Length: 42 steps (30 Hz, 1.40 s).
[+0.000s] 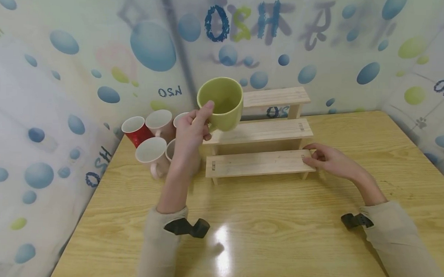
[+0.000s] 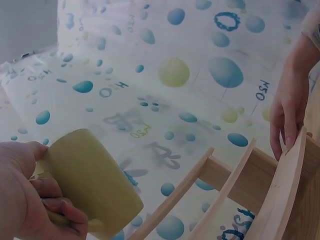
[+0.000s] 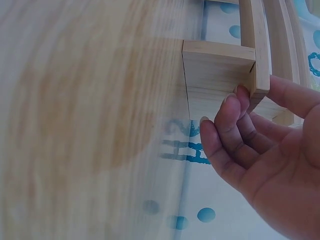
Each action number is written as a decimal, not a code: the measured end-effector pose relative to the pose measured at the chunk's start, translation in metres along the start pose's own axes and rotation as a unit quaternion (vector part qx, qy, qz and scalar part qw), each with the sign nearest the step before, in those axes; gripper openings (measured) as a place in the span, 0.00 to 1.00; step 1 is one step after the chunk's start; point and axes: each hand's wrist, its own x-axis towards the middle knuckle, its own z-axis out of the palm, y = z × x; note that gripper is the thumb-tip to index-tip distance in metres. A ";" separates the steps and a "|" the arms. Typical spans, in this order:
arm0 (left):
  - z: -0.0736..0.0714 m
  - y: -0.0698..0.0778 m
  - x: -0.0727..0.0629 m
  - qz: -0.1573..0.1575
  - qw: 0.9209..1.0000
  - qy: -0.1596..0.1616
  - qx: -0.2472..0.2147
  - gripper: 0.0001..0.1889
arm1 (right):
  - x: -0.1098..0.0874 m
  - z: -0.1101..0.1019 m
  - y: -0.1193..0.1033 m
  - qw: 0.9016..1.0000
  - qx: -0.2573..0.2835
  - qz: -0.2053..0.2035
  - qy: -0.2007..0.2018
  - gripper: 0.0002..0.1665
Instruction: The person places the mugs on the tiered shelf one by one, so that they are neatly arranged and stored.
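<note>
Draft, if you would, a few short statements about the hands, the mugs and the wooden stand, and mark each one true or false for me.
1. The left hand holds the green mug. True.
2. The right hand touches the wooden stand. True.
3. The wooden stand has only two steps. False: it has three.
4. The red mug is to the left of the wooden stand. True.
5. The green mug rests on the wooden stand. False: the left hand holds it in the air.
</note>
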 end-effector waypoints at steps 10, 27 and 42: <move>0.023 0.000 0.016 -0.025 0.999 -0.028 0.022 0.25 | -0.001 0.000 -0.002 1.000 0.002 0.000 -0.006 0.31; 0.058 -0.007 0.048 -0.039 0.997 -0.062 0.026 0.24 | 0.001 0.003 0.001 1.000 0.015 0.006 -0.013 0.32; 0.078 -0.005 0.074 -0.031 0.992 -0.118 0.020 0.29 | 0.000 0.001 0.001 1.000 0.007 0.005 0.000 0.30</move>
